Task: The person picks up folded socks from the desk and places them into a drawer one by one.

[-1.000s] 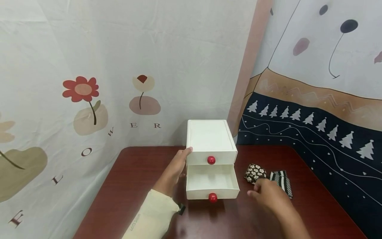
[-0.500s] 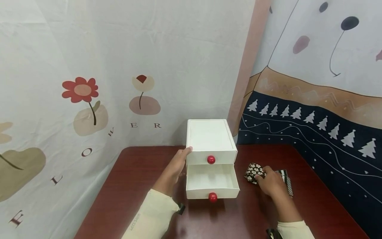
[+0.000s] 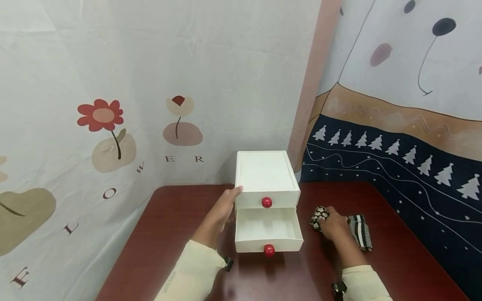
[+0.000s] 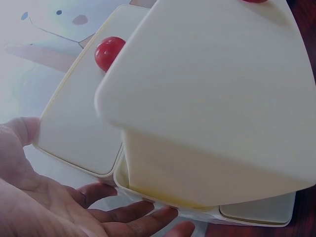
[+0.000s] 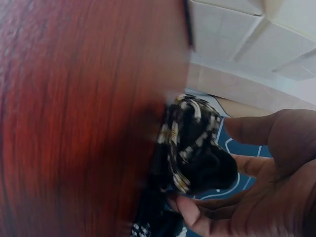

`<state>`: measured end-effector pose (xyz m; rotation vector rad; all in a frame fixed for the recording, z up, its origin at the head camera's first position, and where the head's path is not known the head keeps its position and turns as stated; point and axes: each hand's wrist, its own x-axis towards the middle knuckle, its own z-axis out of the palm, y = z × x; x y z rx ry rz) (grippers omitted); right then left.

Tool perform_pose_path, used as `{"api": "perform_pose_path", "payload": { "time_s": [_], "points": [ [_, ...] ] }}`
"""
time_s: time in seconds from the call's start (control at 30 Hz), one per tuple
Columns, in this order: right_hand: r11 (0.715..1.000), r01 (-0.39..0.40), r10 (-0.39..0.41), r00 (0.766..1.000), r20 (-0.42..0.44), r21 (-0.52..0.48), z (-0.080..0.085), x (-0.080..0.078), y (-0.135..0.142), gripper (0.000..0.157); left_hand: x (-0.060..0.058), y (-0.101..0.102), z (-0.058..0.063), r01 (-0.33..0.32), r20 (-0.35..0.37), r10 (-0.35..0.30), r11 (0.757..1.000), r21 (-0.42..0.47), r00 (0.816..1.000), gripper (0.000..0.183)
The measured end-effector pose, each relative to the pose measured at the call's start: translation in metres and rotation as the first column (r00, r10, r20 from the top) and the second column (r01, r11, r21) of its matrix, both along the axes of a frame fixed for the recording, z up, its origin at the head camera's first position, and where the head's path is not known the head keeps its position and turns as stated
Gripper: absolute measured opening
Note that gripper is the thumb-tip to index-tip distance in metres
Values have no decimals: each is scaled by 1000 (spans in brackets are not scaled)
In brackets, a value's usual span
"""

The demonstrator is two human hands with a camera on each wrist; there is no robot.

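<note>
A white two-drawer box (image 3: 265,171) stands at the back of the table, its lower drawer (image 3: 268,234) pulled out and its upper one closed. Each drawer front has a red ball knob (image 3: 266,202). My left hand (image 3: 221,209) rests against the box's left side, thumb at the upper front corner, fingers loosely spread along the wall in the left wrist view. To the right, my right hand (image 3: 334,225) grips a rolled black cloth with pale flowers (image 3: 319,217); in the right wrist view the thumb and fingers lie around the cloth bundle (image 5: 192,148).
A folded black-and-white striped cloth (image 3: 360,232) lies just right of my right hand. Behind the dark red table (image 3: 180,225) hangs a pale flower-printed curtain (image 3: 226,83), and a navy tree-patterned hanging (image 3: 376,167) borders the right side.
My right hand has moved forward and left onto the flowered cloth and now grips it, leaving more of the striped cloth in sight. The left hand and the box have stayed put.
</note>
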<state>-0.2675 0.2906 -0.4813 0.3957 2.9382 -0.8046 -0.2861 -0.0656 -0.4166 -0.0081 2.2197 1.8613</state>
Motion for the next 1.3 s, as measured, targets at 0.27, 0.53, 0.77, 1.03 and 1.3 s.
{"api": "perform_pose_path", "payload": {
  "time_s": [0.27,0.53,0.77,1.03,1.3],
  "points": [
    [1000,25,-26,999,-30,-9,-13,-13,-10,55,-1,-2,1,13,-4,-13,1000,17,1000,59],
    [998,39,-41,999,-25,-57,-12,-20,-13,49,1,0,1,4,-2,-4,1000,3,1000,61],
    [993,77,-81,996,-44,-89,-15,-22,-14,40,2,-1,1,-4,8,4,1000,4,1000,65],
    [992,70,-81,992,-100,-103,-19,-24,-19,38,2,-1,3,5,4,-5,1000,-2,1000,65],
    [991,55,-77,980,-183,-125,-17,-20,-23,39,4,-1,1,-18,1,18,1000,-2,1000,67]
  ]
}}
